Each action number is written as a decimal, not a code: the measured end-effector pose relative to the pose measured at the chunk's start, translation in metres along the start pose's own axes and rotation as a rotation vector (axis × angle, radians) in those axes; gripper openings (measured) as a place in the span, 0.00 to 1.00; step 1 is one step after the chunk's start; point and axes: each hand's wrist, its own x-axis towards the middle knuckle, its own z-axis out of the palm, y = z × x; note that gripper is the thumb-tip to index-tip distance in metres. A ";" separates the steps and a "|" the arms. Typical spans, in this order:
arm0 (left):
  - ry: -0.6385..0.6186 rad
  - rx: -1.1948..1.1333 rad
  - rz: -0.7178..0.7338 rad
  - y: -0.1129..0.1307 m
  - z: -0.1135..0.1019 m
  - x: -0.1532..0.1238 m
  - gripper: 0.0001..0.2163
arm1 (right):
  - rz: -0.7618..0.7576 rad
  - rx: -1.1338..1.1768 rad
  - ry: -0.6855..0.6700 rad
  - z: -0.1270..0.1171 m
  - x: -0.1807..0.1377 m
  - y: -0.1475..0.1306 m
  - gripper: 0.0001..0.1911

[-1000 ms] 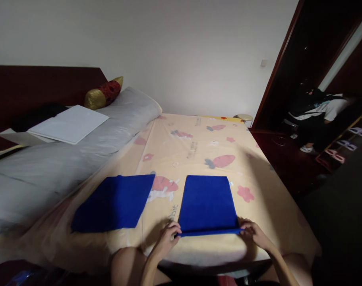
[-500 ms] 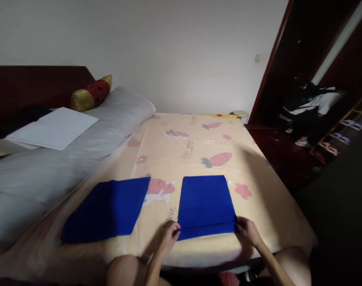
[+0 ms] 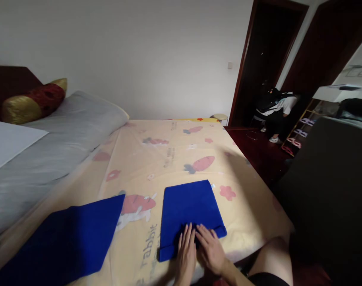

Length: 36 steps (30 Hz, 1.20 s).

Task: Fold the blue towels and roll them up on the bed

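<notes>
A blue cloth (image 3: 188, 202) lies flat on the bed, with a narrow strip folded over along its near edge. My left hand (image 3: 187, 250) rests flat on that fold, fingers stretched out. Beside it my right hand (image 3: 211, 248) also lies flat on the fold, its fingers pointing toward the left hand. Both hands press near the middle of the strip and hide part of it. To the left, a second blue cloth (image 3: 67, 238) is spread on the sheet, apart from both hands.
The bed carries a carrot-patterned sheet (image 3: 133, 159). At left are a grey bedding roll (image 3: 79, 123), a white board (image 3: 10, 139) and a red-gold bolster (image 3: 37, 101). A dark panel (image 3: 326, 186) stands close at right. A person (image 3: 276, 107) sits near the doorway.
My hands have left the two corners of the fold and come together at its middle, fingers now flat. The view has turned to the right.
</notes>
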 end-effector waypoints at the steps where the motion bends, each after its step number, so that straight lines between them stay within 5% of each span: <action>1: -0.014 -0.002 0.018 -0.001 0.006 -0.003 0.24 | -0.037 0.014 -0.042 0.001 0.005 -0.008 0.31; 5: -0.062 0.059 -0.114 -0.032 0.002 -0.023 0.24 | 0.005 -0.006 -0.080 -0.005 0.004 -0.001 0.33; 10: 0.083 0.104 -0.310 -0.071 -0.023 -0.032 0.25 | 0.241 -0.119 0.022 -0.020 -0.027 0.046 0.31; 14: 0.088 0.117 -0.310 -0.048 -0.022 -0.020 0.26 | 0.309 -0.136 0.109 -0.018 -0.024 0.037 0.32; 20: -0.135 -0.053 0.071 0.012 -0.004 -0.021 0.26 | 0.074 0.006 -0.047 0.002 -0.001 -0.018 0.30; 24: -0.252 -0.017 -0.062 -0.005 -0.013 -0.033 0.26 | 0.032 0.002 -0.114 0.009 -0.016 0.000 0.30; 29: -0.314 -0.002 -0.129 -0.050 -0.042 -0.039 0.25 | 0.215 -0.054 -0.020 -0.003 -0.042 0.051 0.29; 36: -0.164 -0.024 -0.106 -0.027 -0.067 -0.023 0.25 | 0.282 -0.068 0.103 -0.022 -0.037 0.046 0.25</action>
